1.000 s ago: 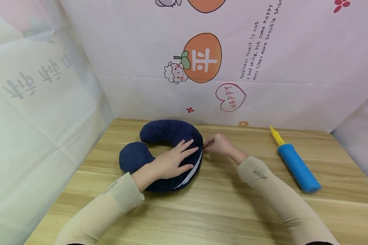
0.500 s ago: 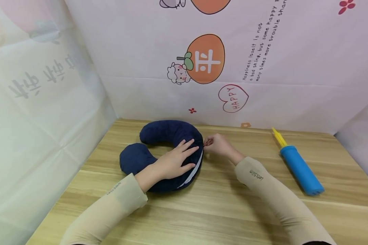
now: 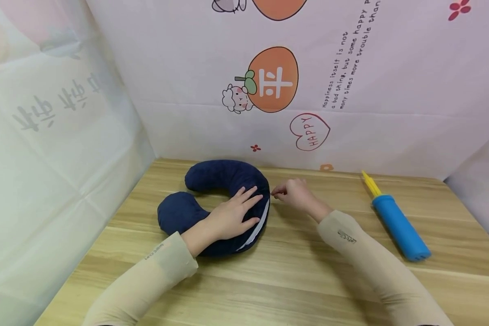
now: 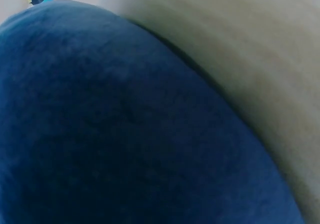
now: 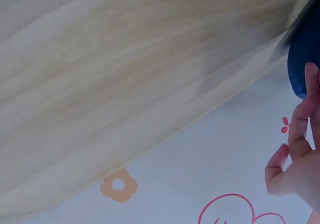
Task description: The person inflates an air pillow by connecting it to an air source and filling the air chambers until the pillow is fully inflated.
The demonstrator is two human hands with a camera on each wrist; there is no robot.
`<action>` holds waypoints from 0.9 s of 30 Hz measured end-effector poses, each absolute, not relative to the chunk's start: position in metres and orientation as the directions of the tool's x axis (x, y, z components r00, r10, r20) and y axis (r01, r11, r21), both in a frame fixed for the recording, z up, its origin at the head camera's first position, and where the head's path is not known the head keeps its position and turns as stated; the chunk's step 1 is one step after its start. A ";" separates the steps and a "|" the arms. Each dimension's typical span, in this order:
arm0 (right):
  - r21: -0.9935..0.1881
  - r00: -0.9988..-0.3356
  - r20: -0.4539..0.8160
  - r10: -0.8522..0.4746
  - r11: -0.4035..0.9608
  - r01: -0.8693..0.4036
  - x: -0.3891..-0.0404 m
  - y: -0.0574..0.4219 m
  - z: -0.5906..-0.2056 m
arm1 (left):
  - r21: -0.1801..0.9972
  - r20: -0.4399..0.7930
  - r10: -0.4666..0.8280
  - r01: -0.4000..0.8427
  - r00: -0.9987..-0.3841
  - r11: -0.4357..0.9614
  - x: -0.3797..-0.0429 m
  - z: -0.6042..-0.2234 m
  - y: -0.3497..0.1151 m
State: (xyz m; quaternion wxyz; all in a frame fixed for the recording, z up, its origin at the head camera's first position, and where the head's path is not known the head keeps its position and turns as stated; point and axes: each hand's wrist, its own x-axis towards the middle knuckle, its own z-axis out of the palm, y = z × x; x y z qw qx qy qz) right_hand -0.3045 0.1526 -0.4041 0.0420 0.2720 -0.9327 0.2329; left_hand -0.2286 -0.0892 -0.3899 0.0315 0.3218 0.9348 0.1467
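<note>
A navy blue U-shaped neck pillow (image 3: 218, 172) lies on the table, its two ends toward the left. Along its right outer edge a slit shows a white strip (image 3: 254, 233) inside. My left hand (image 3: 230, 217) rests on top of the pillow with fingers spread, just left of the slit. At the slit's far end, my right hand (image 3: 295, 194) pinches a tiny zipper pull between thumb and forefinger; it is mostly hidden by the fingertips. The left wrist view is filled by the pillow (image 4: 140, 119). In the right wrist view, my right hand (image 5: 302, 159) is beside the pillow's edge.
A blue hand pump (image 3: 401, 228) with a yellow nozzle (image 3: 371, 183) lies at the right of the wooden table (image 3: 269, 290). A printed white cloth (image 3: 187, 90) hangs behind the table, and more cloth (image 3: 57, 158) hangs at the left.
My right hand has shifted slightly to the right and its wrist has turned a little, the fingertips staying at the pillow's edge. The left hand and the pillow have hardly moved.
</note>
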 end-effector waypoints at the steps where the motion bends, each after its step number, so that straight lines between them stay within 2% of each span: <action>1: -0.403 -0.841 0.215 -0.496 0.740 -0.539 -0.304 0.153 -0.405 | 0.283 0.034 0.609 0.592 -0.792 0.754 -0.229 -0.390 -0.089; 6: -0.344 -0.779 0.311 -0.545 0.699 -0.627 -0.300 0.156 -0.410 | 0.217 0.026 0.605 0.595 -0.796 0.774 -0.229 -0.392 -0.085; 15: -0.185 -0.608 0.443 -0.659 0.597 -0.781 -0.294 0.159 -0.411 | 0.164 0.036 0.594 0.591 -0.803 0.790 -0.229 -0.394 -0.081; 20: -0.161 -0.553 0.458 -0.696 0.547 -0.822 -0.293 0.161 -0.410 | 0.147 0.045 0.600 0.599 -0.799 0.787 -0.228 -0.395 -0.080; 27: -0.161 -0.439 0.486 -0.756 0.416 -0.895 -0.295 0.164 -0.410 | 0.123 0.048 0.612 0.613 -0.790 0.781 -0.230 -0.400 -0.080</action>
